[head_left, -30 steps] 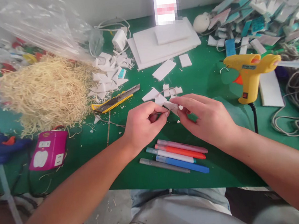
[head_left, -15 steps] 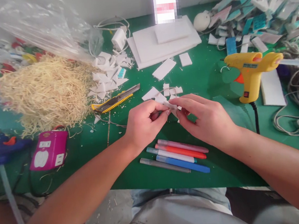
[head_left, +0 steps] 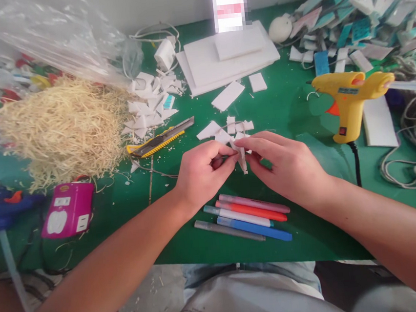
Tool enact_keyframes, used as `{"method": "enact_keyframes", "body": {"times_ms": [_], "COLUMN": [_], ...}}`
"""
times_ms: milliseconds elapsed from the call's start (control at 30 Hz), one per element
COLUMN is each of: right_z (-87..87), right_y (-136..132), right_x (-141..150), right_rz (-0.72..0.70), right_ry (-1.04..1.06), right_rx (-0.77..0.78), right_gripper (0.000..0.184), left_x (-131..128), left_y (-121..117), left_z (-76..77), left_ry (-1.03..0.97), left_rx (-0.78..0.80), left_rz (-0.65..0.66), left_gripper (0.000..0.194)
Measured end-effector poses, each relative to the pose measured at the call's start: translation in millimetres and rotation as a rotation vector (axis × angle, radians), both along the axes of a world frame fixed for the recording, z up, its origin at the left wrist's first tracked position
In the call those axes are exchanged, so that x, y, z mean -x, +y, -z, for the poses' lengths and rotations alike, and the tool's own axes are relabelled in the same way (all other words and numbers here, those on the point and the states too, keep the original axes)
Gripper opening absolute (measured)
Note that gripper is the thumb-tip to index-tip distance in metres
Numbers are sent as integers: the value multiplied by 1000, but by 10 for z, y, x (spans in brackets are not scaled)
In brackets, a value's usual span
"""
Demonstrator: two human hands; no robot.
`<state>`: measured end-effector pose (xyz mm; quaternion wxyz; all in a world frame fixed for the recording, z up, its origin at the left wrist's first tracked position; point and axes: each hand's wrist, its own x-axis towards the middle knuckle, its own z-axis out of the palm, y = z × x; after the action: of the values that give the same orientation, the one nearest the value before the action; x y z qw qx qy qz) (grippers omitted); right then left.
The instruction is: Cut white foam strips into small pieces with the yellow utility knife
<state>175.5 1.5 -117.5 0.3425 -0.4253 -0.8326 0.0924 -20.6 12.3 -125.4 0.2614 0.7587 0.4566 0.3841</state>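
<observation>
Over the middle of the green table, my left hand (head_left: 204, 170) is closed in a pinch on a small white foam-board piece (head_left: 243, 164). My right hand (head_left: 286, 165) pinches the same piece from the other side, index finger at its top and thumb beside it. The piece points downward between the fingertips, its upper part partly covered. Just beyond the fingers lie white foam scraps (head_left: 209, 130) and a grey cord (head_left: 239, 122). Several felt-tip pens (head_left: 252, 209) lie side by side nearer my body. To the left rests a yellow-and-black utility knife (head_left: 161, 138).
A yellow glue gun (head_left: 350, 103) stands on the right, by tangled grey cord (head_left: 412, 116). White foam sheets (head_left: 199, 68) lie at the back. Straw shreds (head_left: 65, 125), a magenta box (head_left: 68, 208) and a blue glue gun (head_left: 10, 204) occupy the left. Foam offcuts (head_left: 364, 18) are heaped back right.
The foam piece has turned between my fingers, from lying roughly crosswise to pointing down toward me. Both hands have stayed almost in place.
</observation>
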Motion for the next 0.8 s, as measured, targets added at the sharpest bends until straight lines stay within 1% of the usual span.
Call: {"method": "enact_keyframes", "body": {"times_ms": [200,400,533,633,667,767,800], "right_z": [3,-25,-33,-39,-41,-40,-39], "right_y": [5,-1,-10,-12,-12,-6,-3], "right_x": [-9,1,11,16,18,22,23], "right_rz": [2,-5,7,-23,-37,-62,-63], "right_ry": [21,17,13,37,46,64,69], "right_rx": [43,-1,15,28,33,35,32], "right_gripper": [28,33,37,38,39,43,44], "left_x": [-3,-18,-15,-6,-2,10,13], "left_y": [-2,-6,-3,-9,-12,-16,-15], "left_z": [2,-28,-39,-42,-43,-36,-31], "left_ry": [7,-14,-6,-10,-11,-15,-12], "left_rx": [-27,46,50,56,65,73,59], "left_rz": [36,52,38,24,27,61,80], "left_gripper": [10,8,8,7,8,26,29]}}
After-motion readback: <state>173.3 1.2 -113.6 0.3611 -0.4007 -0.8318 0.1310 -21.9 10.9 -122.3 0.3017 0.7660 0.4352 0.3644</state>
